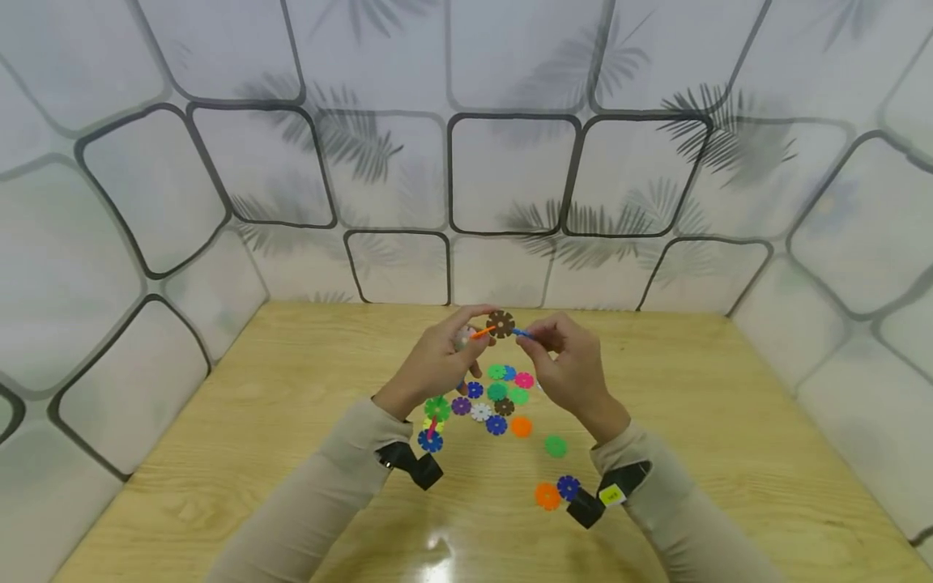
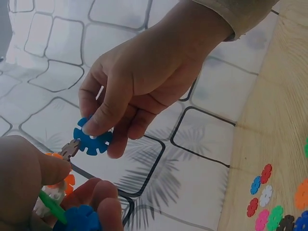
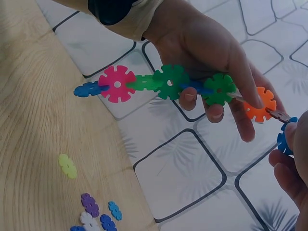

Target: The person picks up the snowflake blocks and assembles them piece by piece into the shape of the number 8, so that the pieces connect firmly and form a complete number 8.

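Note:
My left hand point(image 1: 443, 356) pinches an orange notched plastic disc point(image 3: 263, 107), part of a chain of interlocking snowflake discs. The chain passes a white disc and a green disc point(image 3: 219, 91), runs beneath the fingers, and ends with a pink disc point(image 3: 111, 85) and a blue one point(image 3: 86, 89). A brown disc point(image 1: 496, 319) is joined to the orange one and stands between both hands. My right hand point(image 1: 572, 364) pinches a blue disc point(image 2: 94, 143) between thumb and forefinger; its edge meets the brown disc. Whether their slots are fully engaged I cannot tell.
Several loose discs in green, purple, white and blue lie on the wooden table point(image 1: 656, 502) below the hands. Nearer me are an orange disc point(image 1: 547, 496) and a dark blue disc point(image 1: 568, 487). A patterned curtain-like wall point(image 1: 510, 178) surrounds the table.

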`<act>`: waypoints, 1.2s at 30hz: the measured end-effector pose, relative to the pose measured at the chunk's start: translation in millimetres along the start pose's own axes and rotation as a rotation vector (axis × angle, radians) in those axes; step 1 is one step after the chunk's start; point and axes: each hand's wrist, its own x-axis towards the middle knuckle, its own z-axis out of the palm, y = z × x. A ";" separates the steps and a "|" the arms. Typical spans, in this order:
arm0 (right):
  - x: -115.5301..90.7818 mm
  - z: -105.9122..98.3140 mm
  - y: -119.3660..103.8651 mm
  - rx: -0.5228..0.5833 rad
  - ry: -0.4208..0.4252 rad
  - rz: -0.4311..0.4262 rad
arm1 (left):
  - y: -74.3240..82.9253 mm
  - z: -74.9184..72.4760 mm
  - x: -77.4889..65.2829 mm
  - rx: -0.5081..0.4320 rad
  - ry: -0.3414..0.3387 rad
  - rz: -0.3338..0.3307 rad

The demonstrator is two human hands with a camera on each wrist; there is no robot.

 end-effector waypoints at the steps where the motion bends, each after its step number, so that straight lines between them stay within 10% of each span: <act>1: 0.4 0.1 0.3 -0.007 0.001 -0.008 | 0.2 0.6 0.1 0.023 0.004 0.008; 13: 1.9 8.0 -7.0 -0.231 0.083 -0.110 | 0.7 2.6 0.8 0.106 0.030 0.055; 23: -0.4 13.3 -4.3 -0.051 0.119 0.012 | 2.6 4.9 -0.6 0.125 0.077 0.072; 36: 1.3 9.4 -9.1 -0.283 0.106 -0.164 | 6.1 9.1 -1.1 0.095 0.075 0.022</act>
